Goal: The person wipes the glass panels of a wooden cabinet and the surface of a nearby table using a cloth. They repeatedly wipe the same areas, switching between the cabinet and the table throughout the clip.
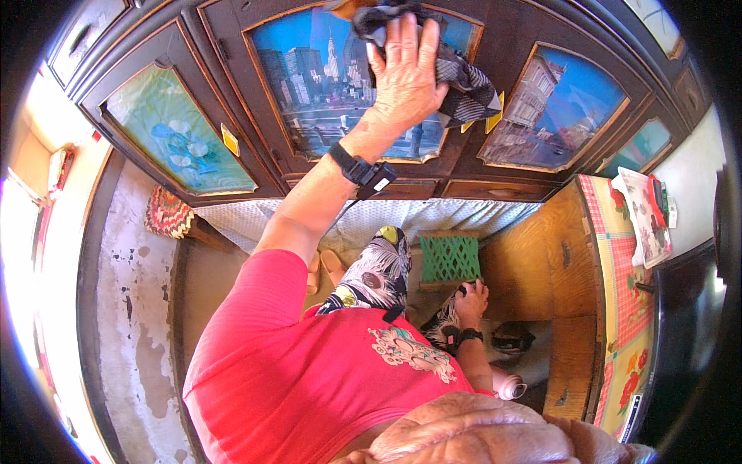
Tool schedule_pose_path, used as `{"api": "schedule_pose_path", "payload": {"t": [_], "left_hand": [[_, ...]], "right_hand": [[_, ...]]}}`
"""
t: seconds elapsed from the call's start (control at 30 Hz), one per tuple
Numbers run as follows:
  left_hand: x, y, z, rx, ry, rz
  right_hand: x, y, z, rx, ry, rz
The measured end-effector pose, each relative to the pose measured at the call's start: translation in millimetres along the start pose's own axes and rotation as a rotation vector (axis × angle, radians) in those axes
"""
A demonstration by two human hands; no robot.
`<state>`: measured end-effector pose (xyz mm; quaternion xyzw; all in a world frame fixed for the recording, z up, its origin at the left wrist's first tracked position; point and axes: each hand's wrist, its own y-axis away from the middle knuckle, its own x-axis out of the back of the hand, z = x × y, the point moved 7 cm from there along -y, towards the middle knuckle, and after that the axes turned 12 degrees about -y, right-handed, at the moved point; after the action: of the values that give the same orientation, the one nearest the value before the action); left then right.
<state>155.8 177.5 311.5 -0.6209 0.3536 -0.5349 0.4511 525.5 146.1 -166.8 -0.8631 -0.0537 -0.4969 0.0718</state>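
Cloth (464,81) – under left hand (406,73) | cabinet door (340,85) – centre panel

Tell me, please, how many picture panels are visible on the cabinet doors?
4: a flower panel at left, a skyline panel under the cloth, a building panel, and a partly cut-off one at right. More may be hidden.

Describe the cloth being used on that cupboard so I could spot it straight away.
Start at the dark wooden cupboard with picture panels in its doors. On the middle panel, a city skyline, the person's left hand presses a crumpled cloth to the surface. Its dark-and-pale check is the only such fabric there.
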Motion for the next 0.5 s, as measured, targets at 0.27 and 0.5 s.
{"api": "schedule_pose_path", "payload": {"t": [0.27,0.5], "left_hand": [[-10.7,24.7,15.5,-0.259,-0.021,-0.135],[-12.1,40.2,11.2,-0.373,-0.088,-0.154]], "right_hand": [[3.1,8.3,3.7,-0.03,-0.005,0.014],[-2.2,6.0,4.2,-0.019,0.031,0.002]]}}
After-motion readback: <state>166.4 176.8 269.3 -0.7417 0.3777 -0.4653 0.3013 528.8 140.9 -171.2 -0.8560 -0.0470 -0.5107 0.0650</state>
